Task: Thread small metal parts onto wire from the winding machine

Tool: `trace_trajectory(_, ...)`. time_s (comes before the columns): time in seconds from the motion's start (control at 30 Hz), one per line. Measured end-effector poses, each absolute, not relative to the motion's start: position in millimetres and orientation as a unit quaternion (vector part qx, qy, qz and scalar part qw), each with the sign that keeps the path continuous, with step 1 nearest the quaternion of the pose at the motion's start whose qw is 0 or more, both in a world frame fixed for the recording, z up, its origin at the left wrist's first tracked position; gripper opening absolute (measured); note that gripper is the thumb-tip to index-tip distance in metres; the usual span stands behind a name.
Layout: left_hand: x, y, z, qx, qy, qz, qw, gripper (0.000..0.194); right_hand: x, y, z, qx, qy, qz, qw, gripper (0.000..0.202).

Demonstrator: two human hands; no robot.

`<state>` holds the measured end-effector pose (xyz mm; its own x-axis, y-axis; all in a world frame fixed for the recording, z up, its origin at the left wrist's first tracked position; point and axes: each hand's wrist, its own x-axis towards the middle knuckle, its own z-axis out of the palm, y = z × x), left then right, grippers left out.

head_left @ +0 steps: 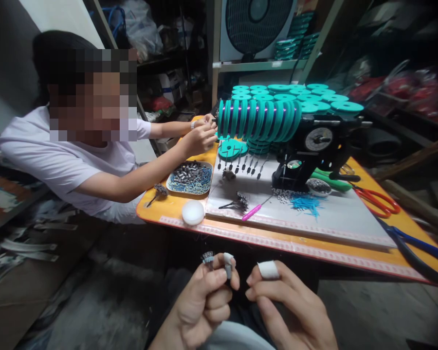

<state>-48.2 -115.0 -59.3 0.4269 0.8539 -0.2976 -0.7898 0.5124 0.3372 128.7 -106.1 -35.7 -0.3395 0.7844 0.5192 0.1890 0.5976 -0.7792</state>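
Observation:
Low in front of the table, my left hand [208, 296] is closed, its thumb and forefinger around a small grey cylinder [228, 272]. A cluster of tiny, thin dark pieces with pale ends [207, 257] sticks up behind the thumb; their kind is too small to make out. White tape wraps a finger of each hand. Just to the right, my right hand [288, 301] has its fingers stretched towards the left hand, thumb apart, with nothing visible in them. A tray [170, 188] of grey cylinders and thin blue-green tubes lies beyond, on the orange table [148, 206].
A black winding machine [295, 167] carries a row of teal spools [259, 119]. A co-worker [105, 165] reaches to its left end. A pink-handled hook tool [251, 212], white round cup [193, 213], blue tubes [306, 203], red-handled scissors [381, 201] and blue-handled pliers [412, 243] lie on the table.

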Motion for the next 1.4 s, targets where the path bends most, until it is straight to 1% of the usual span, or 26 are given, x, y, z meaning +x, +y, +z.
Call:
trace_trajectory(0.07,-48,-115,-59,0.064,0.214,0.487,0.845,0.026,128,-106,-36,-0.322,-0.758,0.314,0.472,0.02)
trace_trajectory(0.2,-48,-114,-59,0.037,0.223,0.484,0.845,0.024,128,-107,-38,-0.317,-0.762,0.316,0.468,0.019)
trace_trajectory(0.33,-47,-114,-62,0.014,0.254,0.49,0.833,0.029,128,-107,-38,-0.316,-0.759,0.316,0.473,0.021)
trace_trajectory(0.43,-45,-114,-62,0.033,0.257,0.486,0.835,0.027,126,-107,-37,-0.323,-0.755,0.322,0.471,0.02)
trace_trajectory(0.63,-39,-114,-61,0.086,0.238,0.464,0.849,0.038,120,-106,-37,-0.321,-0.763,0.309,0.468,0.02)
trace_trajectory(1.17,-36,-119,-57,0.072,0.259,0.448,0.853,0.043,120,-106,-34,-0.32,-0.768,0.302,0.465,0.021)
trace_trajectory(1.3,-33,-122,-61,0.101,0.3,0.477,0.82,0.042,120,-106,-36,-0.34,-0.766,0.292,0.46,0.018)
trace_trajectory(1.4,-32,-124,-64,0.168,0.342,0.538,0.752,0.036,123,-105,-38,-0.362,-0.77,0.286,0.44,0.016)
